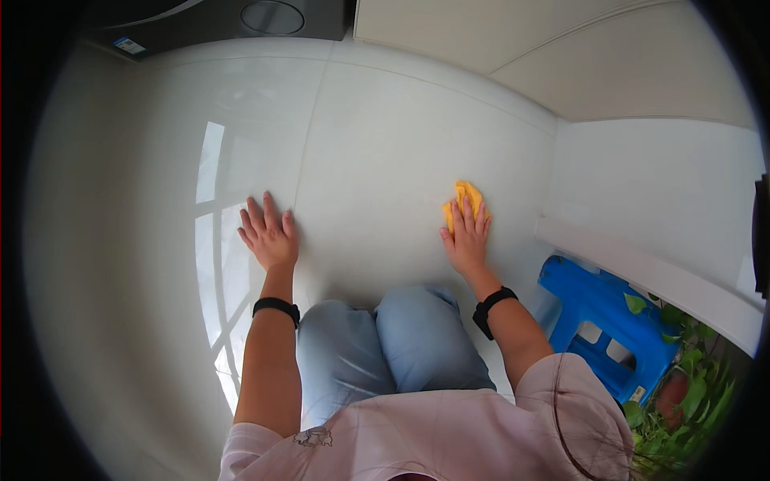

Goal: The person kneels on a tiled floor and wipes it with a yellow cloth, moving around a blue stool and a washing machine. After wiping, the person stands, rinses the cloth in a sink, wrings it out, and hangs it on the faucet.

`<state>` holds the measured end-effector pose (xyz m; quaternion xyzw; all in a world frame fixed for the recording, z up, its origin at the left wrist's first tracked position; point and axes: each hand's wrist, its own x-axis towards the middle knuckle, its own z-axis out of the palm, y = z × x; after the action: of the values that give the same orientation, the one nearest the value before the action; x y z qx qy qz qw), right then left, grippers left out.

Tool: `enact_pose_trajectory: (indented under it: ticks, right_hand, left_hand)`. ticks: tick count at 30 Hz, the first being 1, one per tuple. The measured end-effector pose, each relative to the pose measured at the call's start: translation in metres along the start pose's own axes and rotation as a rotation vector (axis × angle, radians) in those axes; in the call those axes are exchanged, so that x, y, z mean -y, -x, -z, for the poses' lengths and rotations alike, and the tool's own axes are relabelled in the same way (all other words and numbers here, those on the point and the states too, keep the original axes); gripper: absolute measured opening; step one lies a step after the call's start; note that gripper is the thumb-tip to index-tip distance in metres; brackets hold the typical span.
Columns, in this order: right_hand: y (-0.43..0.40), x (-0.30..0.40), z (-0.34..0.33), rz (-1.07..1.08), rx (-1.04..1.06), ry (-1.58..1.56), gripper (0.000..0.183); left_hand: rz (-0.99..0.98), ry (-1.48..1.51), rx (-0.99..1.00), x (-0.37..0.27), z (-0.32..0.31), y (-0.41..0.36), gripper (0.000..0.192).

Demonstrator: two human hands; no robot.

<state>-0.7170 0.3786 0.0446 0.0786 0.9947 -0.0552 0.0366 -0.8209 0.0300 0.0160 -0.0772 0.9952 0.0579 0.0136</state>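
My left hand lies palm down on the glossy pale floor tiles, its fingers spread and nothing in it. To the right, my right hand presses flat on a crumpled yellow cloth. Part of the cloth sticks out past the fingertips, and the rest is hidden under the hand. Both wrists wear black bands. Between my arms are my knees in light blue jeans, bent on the floor.
A blue plastic stool stands at the right, beside green leafy plants and below a white ledge. Beige cabinet fronts border the floor at the far right. A dark appliance with a round cover stands at the far left.
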Motion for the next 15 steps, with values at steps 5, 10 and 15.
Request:
enact_pose_trajectory:
  ticks: [5, 10, 15]
  right_hand:
    - [-0.016, 0.011, -0.008, 0.101, -0.043, 0.053, 0.047]
    - [-0.053, 0.024, -0.001, 0.247, -0.038, -0.011, 0.040]
    - [-0.086, 0.035, 0.003, 0.365, -0.035, -0.054, 0.039]
  left_hand:
    - [-0.010, -0.012, -0.082, 0.006, -0.004, -0.004, 0.055]
    - [-0.002, -0.015, -0.073, 0.008, -0.009, -0.005, 0.053]
    - [-0.018, 0.007, -0.100, 0.014, -0.002, -0.010, 0.054]
